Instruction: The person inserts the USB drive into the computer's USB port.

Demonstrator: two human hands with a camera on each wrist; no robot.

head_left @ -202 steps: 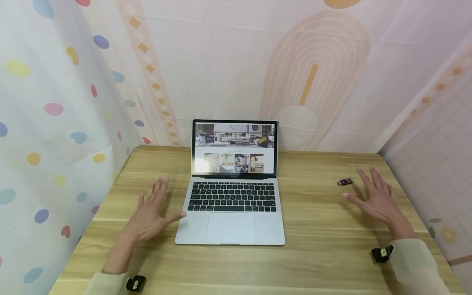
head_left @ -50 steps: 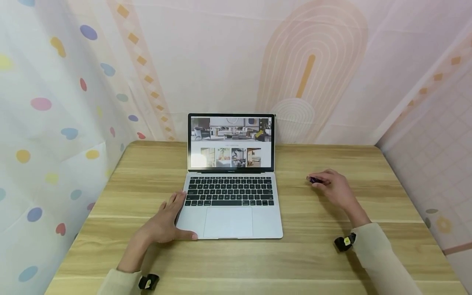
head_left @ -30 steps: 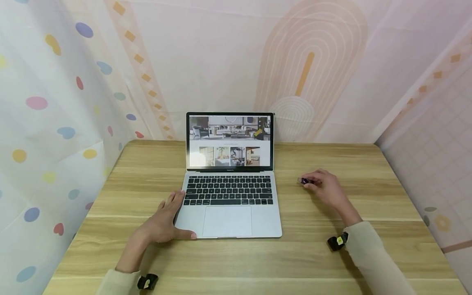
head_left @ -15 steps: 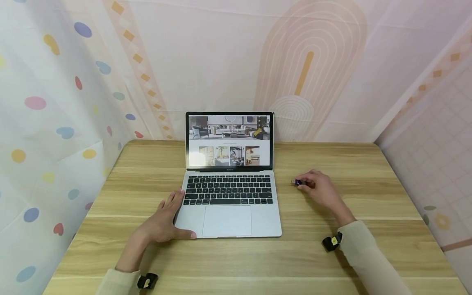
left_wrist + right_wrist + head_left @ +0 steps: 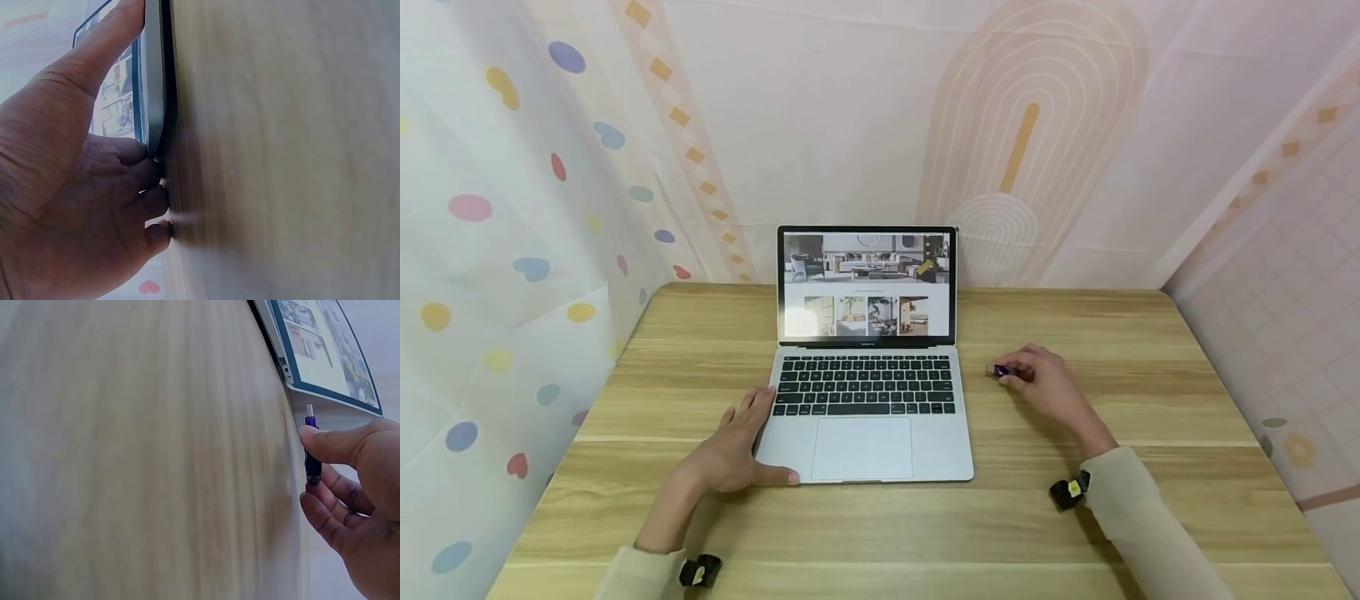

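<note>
An open silver laptop [image 5: 867, 450] sits in the middle of the table, its screen [image 5: 867, 287] lit. At its front left corner my left hand [image 5: 730, 450] holds the base, fingers along the left side and thumb at the front edge. To the laptop's right, my right hand [image 5: 1045, 383] pinches a small dark purple USB flash drive [image 5: 310, 420] between thumb and fingers. The drive's metal plug points at the laptop's right side, with a gap between them. In the right wrist view, ports [image 5: 286, 370] show on that side.
The wood-grain table [image 5: 880, 542] runs up to a patterned curtain [image 5: 820, 125] behind the laptop. More curtain hangs at the left and right. Each wrist wears a black camera strap.
From 6.7 s ago, my right hand has picked the USB flash drive off the table and carried it left, nearer the laptop. My left hand has moved onto the laptop's corner and stays there.
</note>
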